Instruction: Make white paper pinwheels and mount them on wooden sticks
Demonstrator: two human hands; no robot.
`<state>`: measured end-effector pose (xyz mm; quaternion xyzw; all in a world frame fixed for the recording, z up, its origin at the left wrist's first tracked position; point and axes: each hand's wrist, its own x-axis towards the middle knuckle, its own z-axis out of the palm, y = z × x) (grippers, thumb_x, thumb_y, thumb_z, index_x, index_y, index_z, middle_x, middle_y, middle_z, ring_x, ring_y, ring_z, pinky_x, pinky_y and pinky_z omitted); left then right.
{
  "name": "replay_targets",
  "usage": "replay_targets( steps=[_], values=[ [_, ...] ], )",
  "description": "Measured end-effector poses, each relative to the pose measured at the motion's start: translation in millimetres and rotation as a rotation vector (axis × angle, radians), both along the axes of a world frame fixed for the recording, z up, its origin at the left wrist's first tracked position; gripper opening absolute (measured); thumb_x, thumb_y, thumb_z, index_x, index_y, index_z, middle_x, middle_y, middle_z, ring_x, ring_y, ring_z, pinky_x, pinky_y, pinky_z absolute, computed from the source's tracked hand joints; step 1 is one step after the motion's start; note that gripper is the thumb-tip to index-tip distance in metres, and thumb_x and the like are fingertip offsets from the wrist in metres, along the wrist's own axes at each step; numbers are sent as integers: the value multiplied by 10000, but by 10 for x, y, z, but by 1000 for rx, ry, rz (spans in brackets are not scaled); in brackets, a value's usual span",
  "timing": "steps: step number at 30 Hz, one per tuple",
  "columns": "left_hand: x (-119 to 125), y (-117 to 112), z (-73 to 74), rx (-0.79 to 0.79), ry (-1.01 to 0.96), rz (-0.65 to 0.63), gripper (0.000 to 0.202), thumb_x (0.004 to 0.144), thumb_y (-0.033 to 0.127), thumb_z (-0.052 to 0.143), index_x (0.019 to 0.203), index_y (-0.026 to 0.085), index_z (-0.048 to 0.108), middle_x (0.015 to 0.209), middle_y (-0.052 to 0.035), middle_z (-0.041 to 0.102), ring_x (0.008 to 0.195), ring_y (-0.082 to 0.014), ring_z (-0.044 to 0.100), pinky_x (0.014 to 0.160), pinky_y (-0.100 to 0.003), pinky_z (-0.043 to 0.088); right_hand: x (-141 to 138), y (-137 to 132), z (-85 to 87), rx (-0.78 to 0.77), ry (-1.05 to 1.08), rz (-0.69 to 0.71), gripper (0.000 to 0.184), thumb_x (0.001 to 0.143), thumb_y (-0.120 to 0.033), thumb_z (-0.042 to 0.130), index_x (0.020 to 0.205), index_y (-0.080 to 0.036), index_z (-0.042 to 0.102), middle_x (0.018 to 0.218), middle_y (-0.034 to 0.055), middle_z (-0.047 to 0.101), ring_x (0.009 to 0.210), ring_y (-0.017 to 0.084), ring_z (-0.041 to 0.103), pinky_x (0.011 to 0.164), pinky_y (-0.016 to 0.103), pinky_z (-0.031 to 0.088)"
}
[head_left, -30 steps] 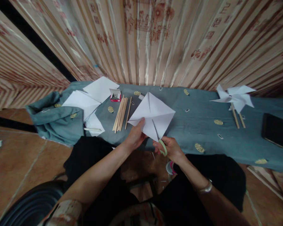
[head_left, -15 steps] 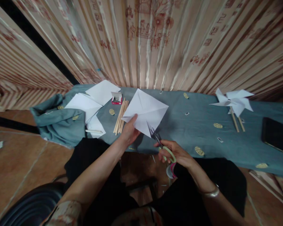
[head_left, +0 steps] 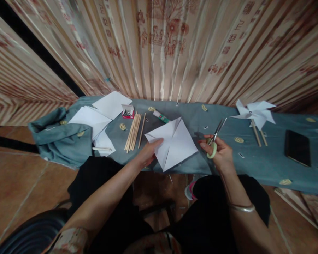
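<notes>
A square sheet of white paper (head_left: 181, 143), slit inward from its corners, is gripped at its left side by my left hand (head_left: 149, 152), thumb on top. My right hand (head_left: 219, 151) is closed around the light green handles of a pair of scissors (head_left: 216, 133), whose blades point up and away from me. The scissors are apart from the paper, to its right. Behind the sheet lies a glue stick (head_left: 161, 116), partly covered by it. Several wooden sticks (head_left: 133, 133) lie left of the paper, near a small red box (head_left: 128, 112) of metal pins.
White paper sheets (head_left: 91, 120) are spread at the left of the blue-green cloth (head_left: 222, 162), with a pen-like stick on them. White paper pinwheels (head_left: 258, 113) on sticks and a dark phone (head_left: 297, 148) lie at the right. A pleated curtain (head_left: 164, 70) hangs behind.
The scissors have come out of the paper and moved right and up in my right hand. The sheet has turned and shifted right and nearer, uncovering the glue stick.
</notes>
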<state>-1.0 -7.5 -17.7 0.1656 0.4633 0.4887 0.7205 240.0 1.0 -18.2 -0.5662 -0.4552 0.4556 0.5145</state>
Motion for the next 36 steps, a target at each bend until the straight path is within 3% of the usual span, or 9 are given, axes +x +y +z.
replay_targets(
  steps=[6,13,19,24,30,36],
  values=[
    [53,-78,-79,-2,61,-119,348,599,233,789,924,134,711,897,-83,752,914,-247,681,800,-313,525,-46,-37,3,-101,2,191,477,516,-398,858,910,-209,666,717,-14,691,634,140,615,587,249,474],
    [49,-75,-103,13,84,-187,409,610,317,803,959,129,699,918,-93,748,874,-256,687,786,-329,524,-139,-75,-52,-252,50,310,473,456,-357,873,838,-188,652,664,-16,685,564,136,584,551,255,470],
    [12,-32,-35,72,-140,-185,522,724,556,684,1043,143,669,992,-109,733,1000,-299,661,906,-397,497,-214,-54,-96,-221,140,182,448,469,-380,851,823,-188,653,686,-15,694,558,130,580,560,261,472],
    [2,-58,-1,82,-256,-240,642,687,661,661,1116,184,649,1184,-115,671,1162,-324,577,990,-476,444,-339,-33,-178,-174,214,-2,423,478,-360,837,818,-195,648,713,-11,707,579,137,596,596,274,490],
    [101,-174,-28,172,-114,-204,606,590,505,810,1065,152,682,1186,-132,667,1208,-333,538,1032,-483,407,-471,-64,-262,-166,211,1,413,520,-372,803,857,-206,632,727,8,721,650,201,655,599,304,504],
    [193,-211,-41,207,60,-185,499,566,380,840,970,121,702,1067,-129,710,1044,-298,631,992,-458,436,-494,-72,-278,-164,168,23,432,553,-415,776,888,-189,624,735,19,725,624,184,644,593,291,506]
  ],
)
